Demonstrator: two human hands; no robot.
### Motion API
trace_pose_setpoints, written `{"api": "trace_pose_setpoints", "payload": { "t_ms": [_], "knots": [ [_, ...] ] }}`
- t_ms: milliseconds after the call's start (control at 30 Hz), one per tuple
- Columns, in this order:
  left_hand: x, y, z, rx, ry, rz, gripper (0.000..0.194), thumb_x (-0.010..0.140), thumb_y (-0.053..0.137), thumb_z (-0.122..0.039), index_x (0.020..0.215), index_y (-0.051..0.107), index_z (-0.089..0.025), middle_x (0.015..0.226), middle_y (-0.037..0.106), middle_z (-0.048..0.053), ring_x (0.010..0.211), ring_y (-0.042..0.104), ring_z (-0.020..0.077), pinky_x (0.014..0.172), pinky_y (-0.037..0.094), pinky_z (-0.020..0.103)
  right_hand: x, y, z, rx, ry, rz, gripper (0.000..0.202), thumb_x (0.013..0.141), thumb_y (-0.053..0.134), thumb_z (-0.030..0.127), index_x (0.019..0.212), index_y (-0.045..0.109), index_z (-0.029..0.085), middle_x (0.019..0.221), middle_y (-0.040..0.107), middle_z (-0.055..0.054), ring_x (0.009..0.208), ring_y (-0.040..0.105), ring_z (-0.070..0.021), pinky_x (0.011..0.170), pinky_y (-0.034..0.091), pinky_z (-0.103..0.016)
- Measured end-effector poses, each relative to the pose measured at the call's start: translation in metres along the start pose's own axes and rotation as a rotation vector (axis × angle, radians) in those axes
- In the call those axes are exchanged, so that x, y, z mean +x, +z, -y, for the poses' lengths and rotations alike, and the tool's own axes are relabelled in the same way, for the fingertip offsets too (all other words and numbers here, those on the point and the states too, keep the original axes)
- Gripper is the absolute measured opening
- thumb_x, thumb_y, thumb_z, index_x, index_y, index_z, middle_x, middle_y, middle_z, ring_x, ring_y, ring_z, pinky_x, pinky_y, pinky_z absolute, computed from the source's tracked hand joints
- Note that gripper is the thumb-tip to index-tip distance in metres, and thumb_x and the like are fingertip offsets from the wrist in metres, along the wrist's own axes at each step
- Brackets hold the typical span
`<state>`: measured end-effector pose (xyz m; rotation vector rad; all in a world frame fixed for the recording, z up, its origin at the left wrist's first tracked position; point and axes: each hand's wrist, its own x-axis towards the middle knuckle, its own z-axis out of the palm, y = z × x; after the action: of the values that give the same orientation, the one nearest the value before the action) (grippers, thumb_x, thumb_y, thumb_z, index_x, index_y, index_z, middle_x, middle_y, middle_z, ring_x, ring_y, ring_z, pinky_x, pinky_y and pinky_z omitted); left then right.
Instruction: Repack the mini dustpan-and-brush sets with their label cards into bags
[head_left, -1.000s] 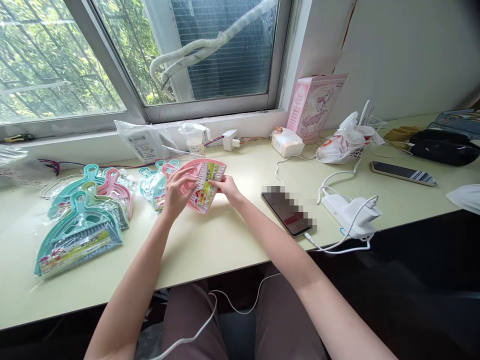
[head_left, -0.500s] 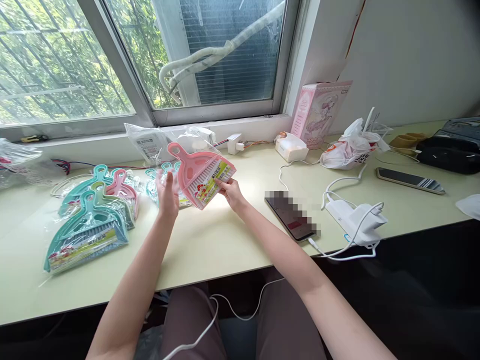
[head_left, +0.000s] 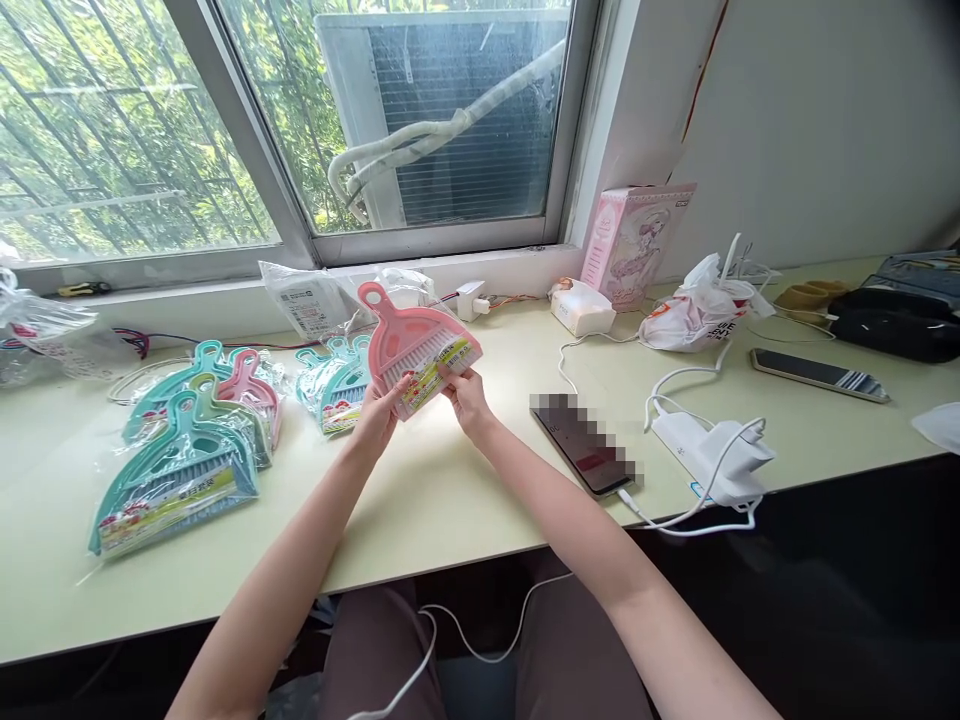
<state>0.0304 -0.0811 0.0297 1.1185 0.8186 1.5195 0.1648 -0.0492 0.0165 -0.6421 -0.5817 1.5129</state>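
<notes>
A pink dustpan and brush set with a printed label is held up over the table, its handle pointing up and left. My left hand grips its lower left edge, thumb on the front. At the lower right edge, my right hand pinches it near the label's end. Behind my left hand lie wrapped teal sets. Farther left is a pile of wrapped sets, with a teal one in front, and a green and a pink one behind it.
A phone with a cable and a white power strip lie right of my hands. Beyond are a tissue pack, a pink box, a white bag and another phone. The table's front edge runs below my forearms.
My left hand, open beside the pink set before, has moved right and taken hold of its lower left edge. The view has shifted slightly, and more of the teal sets behind shows.
</notes>
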Motion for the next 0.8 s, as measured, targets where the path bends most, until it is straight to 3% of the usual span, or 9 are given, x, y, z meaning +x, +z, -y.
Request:
{"api": "trace_pose_setpoints", "payload": {
  "t_ms": [133,233,300,433,800],
  "knots": [
    [0.001,-0.003,0.000,0.030,0.024,-0.028,0.058,0.058,0.090,-0.027,0.111,0.068,-0.018,0.108,0.074,0.009,0.108,0.069,0.0295,0.100,0.054,0.043,-0.001,0.002,0.001,-0.007,0.055,0.001,0.012,0.075,0.069,0.011,0.084,0.066,0.017,0.085,0.075,-0.002,0.078,0.071,-0.0156,0.082,0.060,-0.031],
    [0.001,-0.005,0.000,0.035,0.024,-0.056,0.061,0.055,0.091,-0.025,0.112,0.067,-0.018,0.106,0.075,0.009,0.109,0.069,0.0302,0.101,0.053,0.045,-0.001,0.003,0.004,0.011,0.135,-0.030,0.003,0.083,0.060,0.016,0.082,0.063,0.018,0.073,0.071,0.001,0.066,0.067,-0.0131,0.075,0.060,-0.029],
    [0.001,-0.005,0.001,0.035,0.018,-0.057,0.061,0.055,0.091,-0.025,0.111,0.067,-0.017,0.107,0.074,0.010,0.110,0.068,0.0307,0.102,0.052,0.045,-0.001,0.003,0.007,0.019,0.165,-0.061,0.009,0.088,0.056,0.023,0.083,0.062,0.019,0.069,0.069,0.001,0.062,0.066,-0.0127,0.071,0.059,-0.028],
    [0.000,-0.003,0.000,0.048,0.026,-0.047,0.059,0.057,0.089,-0.027,0.110,0.066,-0.018,0.110,0.074,0.010,0.113,0.067,0.0312,0.102,0.052,0.045,0.000,0.002,0.009,0.028,0.190,-0.091,0.019,0.094,0.052,0.034,0.087,0.062,0.020,0.072,0.069,0.000,0.065,0.067,-0.0140,0.070,0.059,-0.028],
    [-0.003,0.001,0.002,0.106,0.041,0.018,0.067,0.057,0.090,-0.027,0.119,0.064,-0.021,0.115,0.072,0.010,0.115,0.066,0.0321,0.099,0.055,0.044,0.003,-0.002,0.011,-0.030,0.276,-0.171,0.025,0.093,0.054,0.044,0.085,0.059,0.020,0.067,0.064,0.001,0.062,0.065,-0.0137,0.068,0.058,-0.028]
  ]
}}
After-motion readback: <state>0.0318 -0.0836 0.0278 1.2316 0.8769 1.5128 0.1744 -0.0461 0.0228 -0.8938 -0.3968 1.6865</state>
